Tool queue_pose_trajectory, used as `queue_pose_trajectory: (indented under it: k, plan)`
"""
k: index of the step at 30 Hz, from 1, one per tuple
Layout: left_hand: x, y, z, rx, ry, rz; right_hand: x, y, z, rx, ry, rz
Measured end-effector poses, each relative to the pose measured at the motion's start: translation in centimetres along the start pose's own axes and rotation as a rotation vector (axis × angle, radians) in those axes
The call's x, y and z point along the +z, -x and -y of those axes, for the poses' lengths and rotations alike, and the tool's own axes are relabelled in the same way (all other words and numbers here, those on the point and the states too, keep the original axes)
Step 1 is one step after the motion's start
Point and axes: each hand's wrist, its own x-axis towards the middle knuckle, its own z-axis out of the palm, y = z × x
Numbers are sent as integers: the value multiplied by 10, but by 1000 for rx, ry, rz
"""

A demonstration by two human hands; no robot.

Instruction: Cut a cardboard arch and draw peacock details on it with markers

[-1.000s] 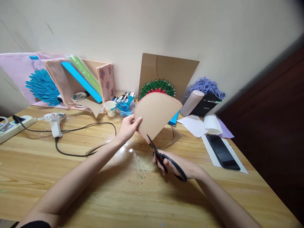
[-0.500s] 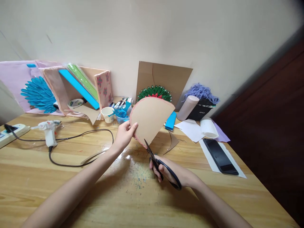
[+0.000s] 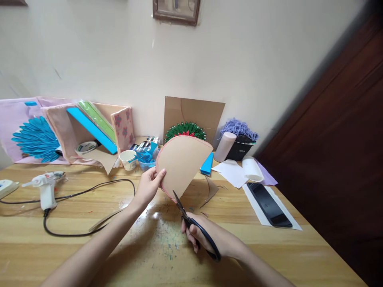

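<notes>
Head view: what does your left hand (image 3: 150,182) hold?
— Your thumb and fingers pinch a fan-shaped cardboard piece (image 3: 184,167) by its red-lined left edge, above the wooden table (image 3: 305,255).
— And your right hand (image 3: 214,232)?
— Its fingers wrap the handles of black-handled scissors (image 3: 187,218), one blade showing in front of the cardboard's lower tip.
— What flanks you?
— A glue gun (image 3: 47,194) is at your left, a smartphone (image 3: 269,205) at your right.
</notes>
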Motion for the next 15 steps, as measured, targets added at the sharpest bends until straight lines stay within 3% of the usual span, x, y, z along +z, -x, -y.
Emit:
queue_pose_trajectory:
  k: [6,10,12,15]
  plan:
    - [-6,-2,4,20,-6,-39,5,8,5,-40,-116,-46]
    - [-17,-11,10,78,-57,-188,-22,13,-7,105,-111,-309]
    - [-21,-15,14,86,-77,-208,-46,21,-14,258,89,-503]
    - [-22,-17,28,-12,-119,-52,-82,36,-24,474,543,-719]
